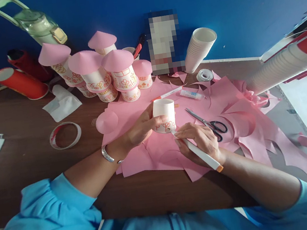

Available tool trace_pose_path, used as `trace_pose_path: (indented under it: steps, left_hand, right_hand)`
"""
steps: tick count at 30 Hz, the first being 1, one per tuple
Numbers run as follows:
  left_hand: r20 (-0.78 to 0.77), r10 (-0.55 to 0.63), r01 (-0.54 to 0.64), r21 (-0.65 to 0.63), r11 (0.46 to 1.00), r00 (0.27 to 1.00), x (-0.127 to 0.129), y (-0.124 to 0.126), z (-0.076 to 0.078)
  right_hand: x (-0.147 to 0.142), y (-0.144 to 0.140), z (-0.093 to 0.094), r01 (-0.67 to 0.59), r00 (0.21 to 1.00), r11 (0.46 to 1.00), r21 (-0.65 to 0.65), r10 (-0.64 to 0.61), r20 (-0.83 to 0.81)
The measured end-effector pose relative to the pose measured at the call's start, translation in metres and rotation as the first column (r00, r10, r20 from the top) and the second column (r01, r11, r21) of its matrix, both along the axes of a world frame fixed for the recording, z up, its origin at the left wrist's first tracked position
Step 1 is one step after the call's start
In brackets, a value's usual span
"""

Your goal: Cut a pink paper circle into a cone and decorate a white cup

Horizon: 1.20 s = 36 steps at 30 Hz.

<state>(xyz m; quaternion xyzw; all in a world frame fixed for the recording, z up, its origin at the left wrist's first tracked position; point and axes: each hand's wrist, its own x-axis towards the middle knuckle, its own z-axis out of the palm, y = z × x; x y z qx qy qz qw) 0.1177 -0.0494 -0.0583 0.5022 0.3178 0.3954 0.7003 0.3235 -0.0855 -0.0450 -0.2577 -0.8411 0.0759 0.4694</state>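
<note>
six pink-roofed cup towers (105,70), two red cups (20,82), one scissors (210,123), two tape rolls (65,135)

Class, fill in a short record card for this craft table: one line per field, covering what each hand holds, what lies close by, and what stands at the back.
Left hand: grips an upturned paper cup with orange drawings
Right hand: holds a marker, tip at the cup
Under the hands: pink paper sheets
Nearby: scissors, tape roll, loose pink cone
At the back: decorated cups with pink cone roofs, stack of plain cups
</note>
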Motion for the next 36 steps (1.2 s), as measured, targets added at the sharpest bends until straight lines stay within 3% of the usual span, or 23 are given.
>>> trace_pose_path:
  steps: [11,22,30,36]
  left_hand:
    - [0.025,-0.012,0.012,0.006,1.000,1.000,-0.002,0.000,-0.006]
    - [0.086,-0.024,0.025,-0.009,1.000,0.996,0.000,0.001,0.000]
    - [0.043,0.020,-0.019,-0.040,0.999,0.999,-0.001,0.002,-0.011]
    - [0.004,0.013,-0.013,-0.017,1.000,1.000,-0.002,0.000,-0.003]
  right_hand:
    - [0.001,-0.006,-0.002,-0.087,0.996,0.996,-0.001,0.087,-0.025]
    - [0.003,0.000,0.000,0.013,0.999,1.000,-0.006,-0.013,-0.035]
    - [0.002,-0.002,-0.004,-0.053,0.998,0.998,0.018,0.053,-0.013]
    - [0.000,-0.002,-0.004,-0.026,0.999,0.999,0.018,0.027,-0.018]
